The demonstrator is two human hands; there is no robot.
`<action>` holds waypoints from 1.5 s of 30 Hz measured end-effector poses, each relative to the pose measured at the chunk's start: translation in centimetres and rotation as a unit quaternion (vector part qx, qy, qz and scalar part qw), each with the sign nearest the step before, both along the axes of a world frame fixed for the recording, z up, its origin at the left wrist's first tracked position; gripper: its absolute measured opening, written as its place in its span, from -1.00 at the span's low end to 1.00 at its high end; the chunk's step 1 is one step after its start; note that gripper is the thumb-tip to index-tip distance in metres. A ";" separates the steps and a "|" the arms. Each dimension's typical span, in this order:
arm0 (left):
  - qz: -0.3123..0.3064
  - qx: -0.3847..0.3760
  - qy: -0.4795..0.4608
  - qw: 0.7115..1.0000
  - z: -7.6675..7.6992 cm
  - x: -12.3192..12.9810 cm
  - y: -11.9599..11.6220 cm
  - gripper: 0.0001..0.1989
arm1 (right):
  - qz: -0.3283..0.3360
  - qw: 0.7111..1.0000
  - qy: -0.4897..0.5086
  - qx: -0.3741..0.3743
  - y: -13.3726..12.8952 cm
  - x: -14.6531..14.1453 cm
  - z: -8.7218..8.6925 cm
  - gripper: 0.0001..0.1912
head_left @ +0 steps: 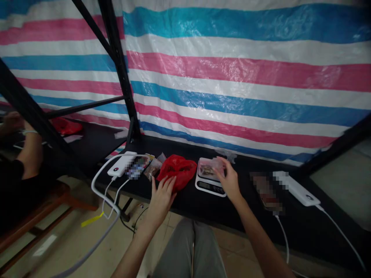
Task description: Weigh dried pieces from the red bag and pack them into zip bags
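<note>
A red plastic bag (pixel 181 170) lies open on the black table, with dark contents that are hard to make out. My left hand (pixel 162 197) rests at its near left edge, fingers spread. To the right of the bag sits a white digital scale (pixel 199 185) with its display facing me. On its plate lies a small clear bag (pixel 208 169) of brownish pieces. My right hand (pixel 230 179) pinches the upper right part of that clear bag between thumb and fingers.
Left of the red bag are a packet of small pieces (pixel 152 168), a phone (pixel 136 166) and a white power bank (pixel 120 164) with cables. At right lie another phone (pixel 266 191) and power bank (pixel 298 189). A person's arm (pixel 30 150) shows beyond the black frame (pixel 121 73).
</note>
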State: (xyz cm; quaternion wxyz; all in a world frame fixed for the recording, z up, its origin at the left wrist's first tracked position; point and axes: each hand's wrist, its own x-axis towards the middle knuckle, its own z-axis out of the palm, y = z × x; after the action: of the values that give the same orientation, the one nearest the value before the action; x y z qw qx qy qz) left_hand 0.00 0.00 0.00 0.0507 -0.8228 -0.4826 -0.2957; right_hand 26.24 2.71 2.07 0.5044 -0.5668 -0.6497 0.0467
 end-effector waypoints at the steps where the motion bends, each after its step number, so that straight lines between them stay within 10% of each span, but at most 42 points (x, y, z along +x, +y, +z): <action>1: -0.007 -0.002 0.013 1.000 -1.1 -0.3 0.2 -0.64 | 0.070 0.997 -0.007 -0.030 0.6 -2.0 0.8 -0.59; 7: -0.045 0.009 0.014 0.999 -4.3 -0.8 -1.9 -0.69 | 0.361 0.911 -0.078 -0.181 4.6 -10.5 0.4 -0.62; 19: -0.092 -0.066 -0.099 0.989 -4.3 -2.7 -2.0 -0.61 | 0.330 0.921 -0.029 -0.206 4.8 -8.7 -1.4 -0.64; 29: -0.029 -0.058 -0.141 0.988 -3.5 -2.6 0.2 -0.34 | 0.479 0.797 0.163 -0.328 1.9 -8.4 0.7 -0.58; 34: -0.035 -0.002 -0.071 0.997 -4.7 -3.5 -0.4 -0.68 | 0.466 0.788 0.158 -0.369 2.1 -7.0 1.1 -0.55; 40: -0.067 0.091 -0.066 0.991 -5.5 -3.2 -2.6 -0.65 | 0.313 0.901 -0.172 -0.245 2.9 -7.9 0.8 -0.62; 45: -0.029 0.014 -0.084 0.996 -5.0 -3.2 -2.9 -0.65 | 0.206 0.848 -0.469 -0.133 3.0 -10.1 0.4 -0.67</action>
State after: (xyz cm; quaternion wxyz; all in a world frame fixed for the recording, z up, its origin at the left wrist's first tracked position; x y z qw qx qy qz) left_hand -3.17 -2.87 -5.00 0.0126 -0.8082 -0.4567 -0.3717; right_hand 16.16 5.72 2.48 0.0384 -0.4358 -0.8985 -0.0361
